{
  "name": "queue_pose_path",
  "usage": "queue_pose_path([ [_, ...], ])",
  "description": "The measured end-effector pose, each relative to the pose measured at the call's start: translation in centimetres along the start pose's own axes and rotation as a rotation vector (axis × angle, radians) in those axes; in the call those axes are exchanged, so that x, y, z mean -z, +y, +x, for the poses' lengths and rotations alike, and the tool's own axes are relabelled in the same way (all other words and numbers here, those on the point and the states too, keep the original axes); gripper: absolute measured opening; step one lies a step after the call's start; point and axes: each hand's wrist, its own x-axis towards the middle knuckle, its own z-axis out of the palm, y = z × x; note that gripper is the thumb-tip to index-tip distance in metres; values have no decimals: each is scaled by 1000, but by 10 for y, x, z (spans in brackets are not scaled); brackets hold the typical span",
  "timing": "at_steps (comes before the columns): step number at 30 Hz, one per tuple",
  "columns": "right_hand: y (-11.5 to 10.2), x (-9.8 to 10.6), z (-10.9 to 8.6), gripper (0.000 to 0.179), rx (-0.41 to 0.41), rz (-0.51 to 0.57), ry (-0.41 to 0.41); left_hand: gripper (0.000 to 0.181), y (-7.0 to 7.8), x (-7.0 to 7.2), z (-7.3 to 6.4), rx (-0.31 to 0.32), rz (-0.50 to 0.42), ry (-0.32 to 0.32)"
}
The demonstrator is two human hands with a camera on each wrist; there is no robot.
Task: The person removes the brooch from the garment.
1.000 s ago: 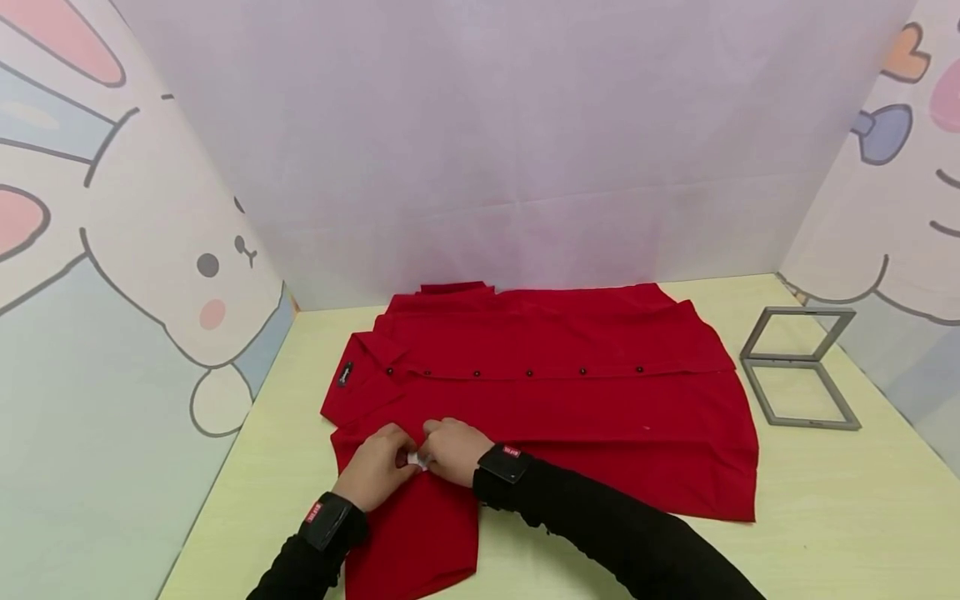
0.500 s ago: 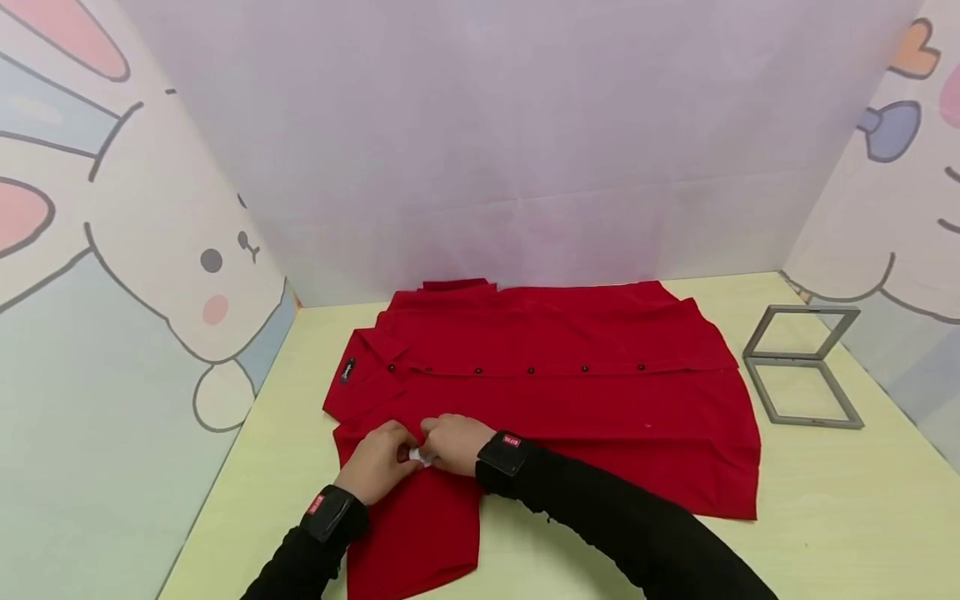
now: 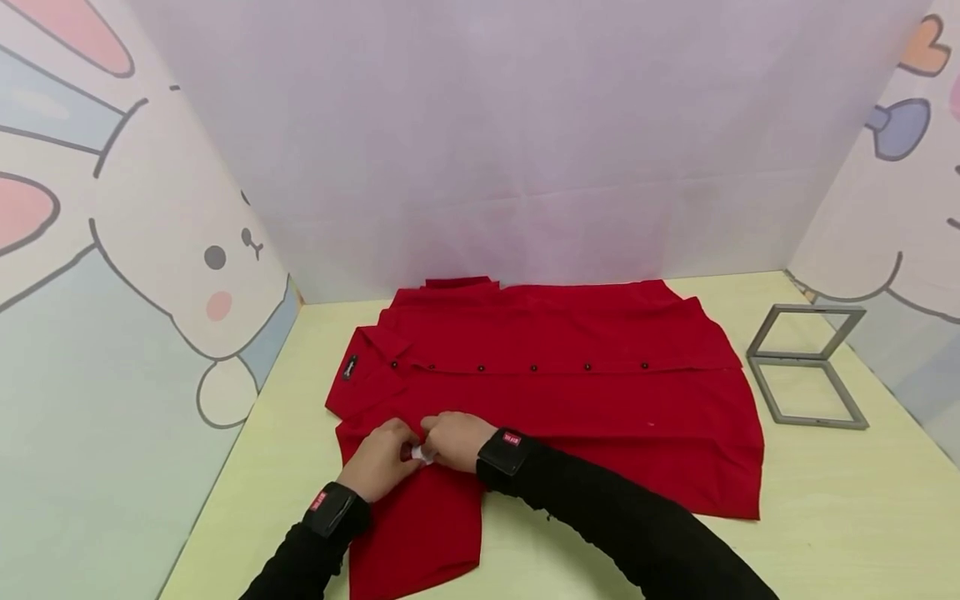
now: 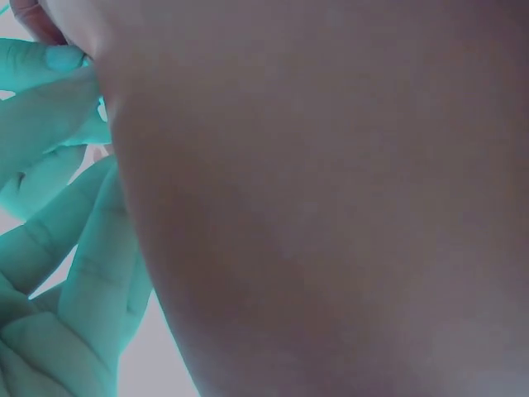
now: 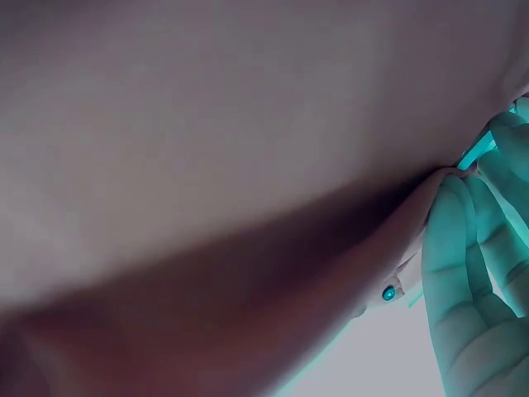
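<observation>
A red button-up shirt (image 3: 600, 408) lies spread on the table, its collar to the left and a row of dark buttons across the middle. Over the near shoulder, just above the sleeve, my left hand (image 3: 378, 460) pinches one end of a small white object (image 3: 422, 455). From the other side my right hand (image 3: 459, 442) pinches it with bent fingers, the knuckles up. Its exact kind is mostly covered by the fingertips. Cloth fills much of the left wrist view, with bent fingers (image 4: 91, 273) at its edge. A button (image 5: 388, 294) shows beside the fingers in the right wrist view.
A grey hinged double frame (image 3: 817, 421) stands partly upright on the pale yellow table (image 3: 840, 500) at the right. A plain light wall (image 3: 525, 150) closes off the back. Cartoon-printed panels flank the table on both sides.
Both hands stay at the same spot on the shirt, the white object between them turning slightly. The whole head view has shifted a little.
</observation>
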Motion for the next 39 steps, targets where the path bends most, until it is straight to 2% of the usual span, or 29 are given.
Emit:
queue_pose_path([
  [7, -1, -3, 2, 14, -19, -43, -11, 20, -1, -1, 0, 5, -2, -11],
  [12, -1, -1, 2, 15, -24, -28, -21, 19, -1, -1, 1, 6, -5, -8],
  [21, 1, 0, -1, 14, 5, -4, 7, 18, -1, -1, 0, 5, -4, -16],
  [34, 2, 2, -2, 18, 0, 28, -12, 18, -4, -3, 1, 11, -3, -13],
  [39, 3, 3, -4, 18, 12, 69, 4, 18, -4, -3, 1, 8, -2, -7],
])
